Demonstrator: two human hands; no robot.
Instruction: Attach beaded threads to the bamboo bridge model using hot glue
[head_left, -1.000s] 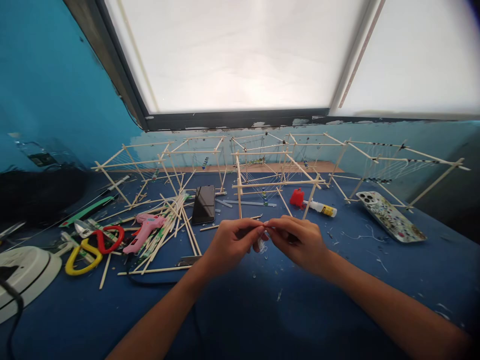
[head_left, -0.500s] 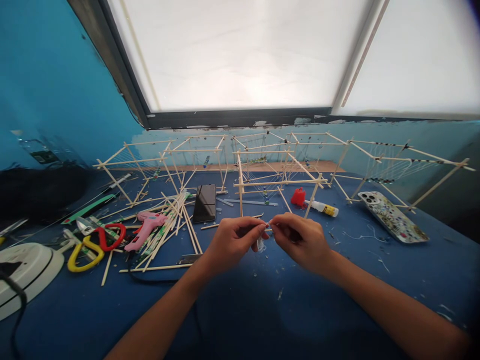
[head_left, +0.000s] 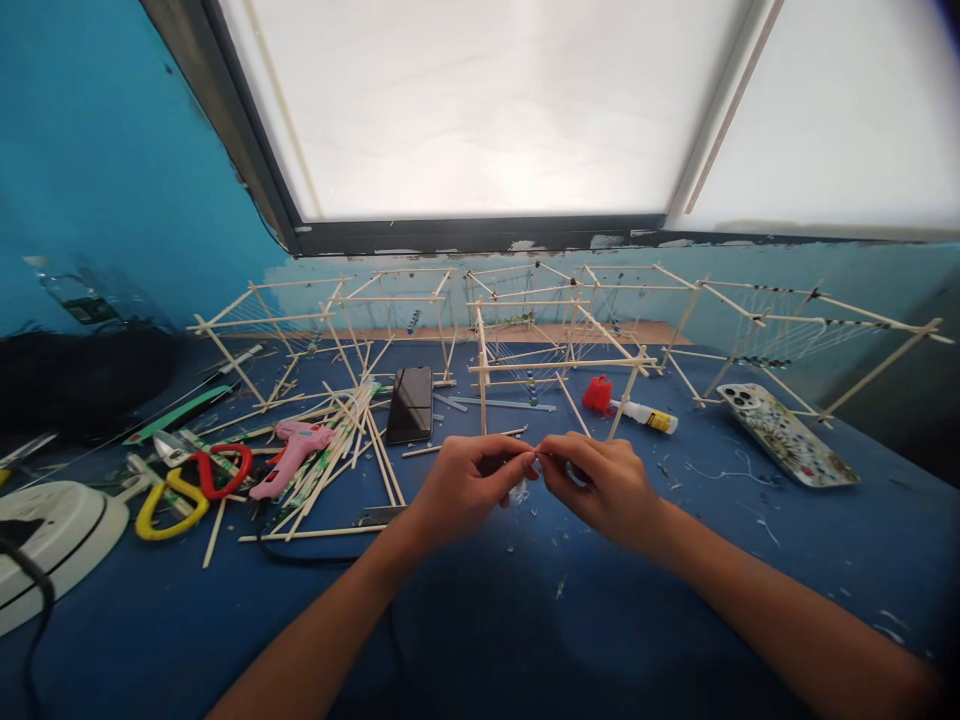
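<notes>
My left hand (head_left: 461, 487) and my right hand (head_left: 604, 485) meet over the blue table (head_left: 480, 620), fingertips pinched together on a small pale piece, thread or a bead, too small to name. A whitish bit (head_left: 519, 490) hangs just below the left fingers. Behind the hands stand several frames of thin wooden sticks (head_left: 555, 330) strung with threads and beads. Loose sticks (head_left: 337, 440) lie to the left.
A black phone (head_left: 410, 404) lies face up ahead of my left hand. A pink glue gun (head_left: 292, 446), red and yellow scissors (head_left: 191, 485), a white round device (head_left: 52, 535), a red-capped glue bottle (head_left: 634, 408) and a patterned phone case (head_left: 787, 434) lie around.
The fingertips of both hands have closed together again after a slight gap half a second ago. Hands stay in the same place.
</notes>
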